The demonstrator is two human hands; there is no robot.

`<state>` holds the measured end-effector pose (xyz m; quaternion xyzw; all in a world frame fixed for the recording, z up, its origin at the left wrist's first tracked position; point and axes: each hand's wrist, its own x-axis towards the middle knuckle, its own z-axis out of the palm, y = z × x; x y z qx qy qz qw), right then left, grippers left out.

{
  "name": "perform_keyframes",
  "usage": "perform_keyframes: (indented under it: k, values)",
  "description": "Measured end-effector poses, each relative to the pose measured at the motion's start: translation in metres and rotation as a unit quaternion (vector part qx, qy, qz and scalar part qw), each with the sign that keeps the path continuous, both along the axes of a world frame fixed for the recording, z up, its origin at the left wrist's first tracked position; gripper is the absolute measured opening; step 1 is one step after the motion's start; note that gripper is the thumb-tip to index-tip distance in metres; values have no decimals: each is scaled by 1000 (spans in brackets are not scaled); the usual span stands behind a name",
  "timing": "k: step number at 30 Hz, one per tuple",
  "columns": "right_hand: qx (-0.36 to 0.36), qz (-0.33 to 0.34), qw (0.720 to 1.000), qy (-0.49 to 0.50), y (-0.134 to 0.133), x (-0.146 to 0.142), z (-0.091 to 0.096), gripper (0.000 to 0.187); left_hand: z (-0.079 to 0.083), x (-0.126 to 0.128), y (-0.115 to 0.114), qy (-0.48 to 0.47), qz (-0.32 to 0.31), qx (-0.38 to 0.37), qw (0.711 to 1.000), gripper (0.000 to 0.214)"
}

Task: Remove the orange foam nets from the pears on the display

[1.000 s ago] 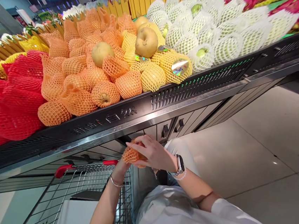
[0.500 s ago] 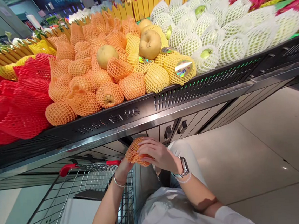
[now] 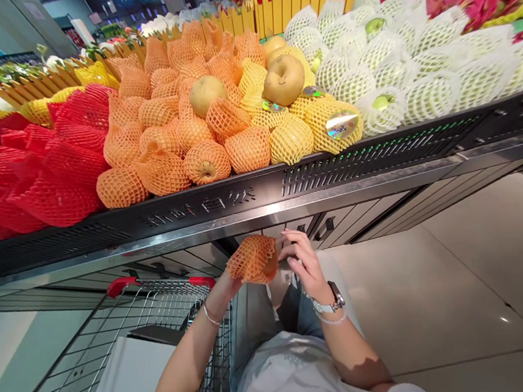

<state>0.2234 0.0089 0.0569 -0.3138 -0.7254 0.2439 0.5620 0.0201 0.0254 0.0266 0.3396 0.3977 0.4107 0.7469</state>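
I hold a pear wrapped in an orange foam net (image 3: 253,259) low in front of me, below the edge of the fruit display. My left hand (image 3: 226,282) cups it from underneath, its fingers mostly hidden behind the net. My right hand (image 3: 302,261), with a watch on the wrist, pinches the right side of the net with curled fingers. Above, the display shelf (image 3: 207,208) carries a heap of orange-netted pears (image 3: 191,135), two bare pears (image 3: 283,79) and yellow-netted fruit (image 3: 310,123).
A wire shopping cart (image 3: 131,338) with a red handle stands at my lower left, a white sheet inside it. Red-netted fruit (image 3: 32,175) lies left on the display, white-netted fruit (image 3: 411,70) right. Tiled floor (image 3: 461,300) spreads to the right.
My right hand has slid off the top of the netted pear to its right side, so more of the net shows. The pear sits slightly higher and further right.
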Motion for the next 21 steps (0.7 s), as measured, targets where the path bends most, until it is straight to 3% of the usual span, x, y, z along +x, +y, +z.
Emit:
perform_keyframes:
  k: [1, 4, 6, 10, 17, 21]
  values:
    - [-9, -17, 1000, -12, -1, -4, -4, 26, 1, 0, 0, -10, 11, -6, 1000, 42]
    - [-6, -34, 994, -102, -2, -26, -21, 73, -3, 0, -1, -42, 75, -32, 996, 45]
    - [2, -55, 989, -136, -2, -42, -31, 90, -6, 1, -3, -58, 114, -37, 991, 46]
    - [-20, -115, 990, -82, 4, -55, -43, 95, -8, 4, -4, -62, 168, -24, 983, 50]
    - [33, -110, 993, -33, 8, -36, -39, 74, -10, 1, -2, -50, 180, -13, 982, 56]
    - [1, -120, 992, -30, 1, -54, -40, 82, -15, 3, -5, -37, 227, 4, 973, 62]
